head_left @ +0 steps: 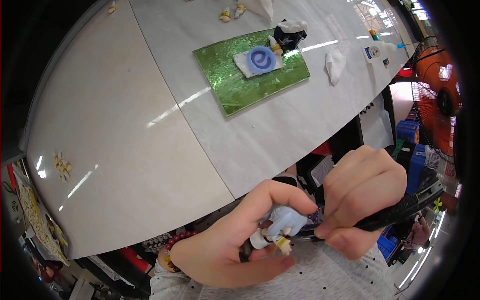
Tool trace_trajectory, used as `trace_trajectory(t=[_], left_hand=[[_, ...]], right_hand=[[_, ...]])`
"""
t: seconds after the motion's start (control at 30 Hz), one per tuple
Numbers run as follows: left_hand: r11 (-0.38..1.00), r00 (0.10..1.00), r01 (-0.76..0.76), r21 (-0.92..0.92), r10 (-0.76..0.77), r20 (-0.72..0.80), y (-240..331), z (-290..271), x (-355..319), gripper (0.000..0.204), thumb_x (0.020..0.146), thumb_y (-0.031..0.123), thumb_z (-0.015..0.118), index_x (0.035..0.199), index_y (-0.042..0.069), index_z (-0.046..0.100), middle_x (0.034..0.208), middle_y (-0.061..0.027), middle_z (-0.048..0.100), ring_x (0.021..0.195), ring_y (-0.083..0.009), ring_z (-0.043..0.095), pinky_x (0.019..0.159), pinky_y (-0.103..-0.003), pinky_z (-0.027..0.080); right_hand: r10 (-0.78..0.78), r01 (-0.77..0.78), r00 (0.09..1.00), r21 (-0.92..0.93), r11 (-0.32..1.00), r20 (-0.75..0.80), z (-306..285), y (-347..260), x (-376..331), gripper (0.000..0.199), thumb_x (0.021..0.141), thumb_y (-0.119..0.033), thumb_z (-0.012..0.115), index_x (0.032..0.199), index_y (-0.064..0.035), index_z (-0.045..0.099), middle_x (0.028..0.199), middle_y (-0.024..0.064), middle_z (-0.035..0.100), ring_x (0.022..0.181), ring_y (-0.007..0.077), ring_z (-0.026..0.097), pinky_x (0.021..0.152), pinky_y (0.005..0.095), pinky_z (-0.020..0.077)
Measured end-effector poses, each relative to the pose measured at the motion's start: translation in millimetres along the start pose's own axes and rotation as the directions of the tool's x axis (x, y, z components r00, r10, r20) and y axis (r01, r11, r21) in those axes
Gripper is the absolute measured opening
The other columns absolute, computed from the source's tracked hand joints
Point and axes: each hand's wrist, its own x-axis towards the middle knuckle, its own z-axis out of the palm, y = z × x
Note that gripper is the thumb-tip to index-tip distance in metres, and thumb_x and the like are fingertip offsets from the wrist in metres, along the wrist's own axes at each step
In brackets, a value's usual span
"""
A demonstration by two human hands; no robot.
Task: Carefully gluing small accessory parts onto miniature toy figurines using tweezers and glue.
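Observation:
Just off the table's front edge, my left hand (pixel 220 250) is curled around a small figurine (pixel 286 219). Pale blue hair or a cap tops the figurine, and it has white and cream parts with a yellow band; my fingers hide part of it. My right hand (pixel 364 192) is closed on a black utility knife (pixel 406 206), whose handle sticks out to the right. The knife's front end points left at the figurine, close beside it. Whether the blade touches the figurine, I cannot tell.
Farther back, a green glossy plate (pixel 225 80) bears a round blue dish (pixel 261 60) and a dark piece with a white top (pixel 291 34). A crumpled tissue (pixel 335 66) and white bottle (pixel 382 51) lie to the right. Several small cream-and-yellow parts (pixel 62 167) are at left; an orange fan (pixel 435 90) stands right.

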Motion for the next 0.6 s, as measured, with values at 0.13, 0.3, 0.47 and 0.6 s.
trace_trajectory(t=[0.13,0.3,0.47,0.6], left_hand=[[0.999,0.998,0.037,-0.037,-0.039,-0.05,4.9,4.6,0.0,0.05,0.071,-0.008,0.053,0.115,0.003,0.032,0.103,-0.0037,0.041,0.081,-0.0048,0.041,0.067,-0.017,0.033],[0.994,0.994,0.069,-0.079,-0.075,-0.076,6.0,4.6,-0.2,0.051,0.067,-0.013,0.051,0.112,0.001,0.032,0.1,-0.0052,0.046,0.089,-0.0066,0.043,0.075,-0.018,0.032],[0.995,0.994,0.073,-0.072,-0.079,-0.074,5.5,4.8,0.1,0.051,0.067,-0.012,0.053,0.112,0.001,0.032,0.101,-0.0058,0.046,0.092,-0.0076,0.044,0.076,-0.019,0.033],[0.993,0.993,0.09,-0.074,-0.095,-0.073,7.2,5.5,-0.6,0.051,0.068,-0.012,0.054,0.112,0.001,0.033,0.101,-0.0058,0.046,0.092,-0.0077,0.044,0.077,-0.02,0.034]], right_hand=[[-0.008,0.008,1.0,0.021,1.0,-0.014,-0.1,1.0,0.4,0.008,0.062,0.0,0.062,0.055,0.0028,0.058,0.05,0.0078,0.056,0.035,0.0135,0.048,0.031,0.0204,0.0344],[0.0,0.0,1.0,0.017,1.0,0.007,-1.2,0.6,1.4,0.01,0.063,-0.001,0.062,0.055,0.002,0.057,0.051,0.0076,0.057,0.035,0.0132,0.048,0.031,0.0203,0.0341],[0.008,-0.008,1.0,0.009,1.0,0.02,-2.7,-0.7,2.0,0.011,0.064,-0.002,0.062,0.055,0.0019,0.057,0.051,0.0078,0.057,0.035,0.013,0.048,0.03,0.0204,0.0338],[-0.008,0.007,1.0,0.031,0.999,0.019,-1.9,1.5,1.6,0.011,0.064,-0.002,0.062,0.055,0.002,0.057,0.051,0.008,0.057,0.034,0.0131,0.047,0.03,0.0205,0.0332]])
